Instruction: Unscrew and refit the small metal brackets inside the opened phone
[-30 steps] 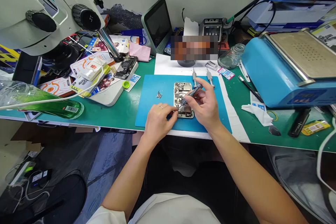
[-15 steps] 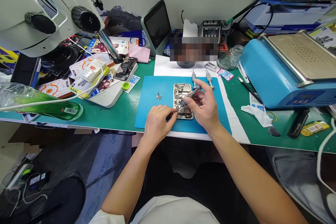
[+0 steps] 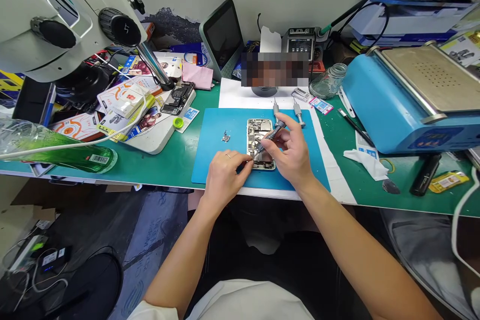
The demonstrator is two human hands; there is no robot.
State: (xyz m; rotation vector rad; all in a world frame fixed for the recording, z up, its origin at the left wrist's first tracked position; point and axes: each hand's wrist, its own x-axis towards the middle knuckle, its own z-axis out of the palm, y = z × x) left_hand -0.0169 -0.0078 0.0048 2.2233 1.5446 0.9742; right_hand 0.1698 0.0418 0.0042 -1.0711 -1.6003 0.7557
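Observation:
An opened smartphone [image 3: 258,127] lies on the blue mat [image 3: 210,160], its inner boards showing. My right hand [image 3: 290,152] grips a dark screwdriver [image 3: 275,131], tilted so that its tip points down and left at the phone's lower left part. Beside that tip, the pinched thumb and forefinger of my left hand [image 3: 227,170] meet at the phone's left edge; whatever is between them is too small to make out. Small metal parts [image 3: 225,136] rest on the mat left of the phone. Two grey screwdrivers [image 3: 276,108] lie at the mat's far edge.
A microscope [image 3: 112,25] overhangs the left side, above boxes and a green bottle [image 3: 86,152]. Another opened phone [image 3: 178,98] sits on its white base. At right stand a blue heating machine [image 3: 397,105], a glass jar [image 3: 329,82] and a crumpled tissue [image 3: 367,162].
The whole view has shifted very slightly. Both hands keep nearly the same pose at the phone, with the screwdriver still in my right hand.

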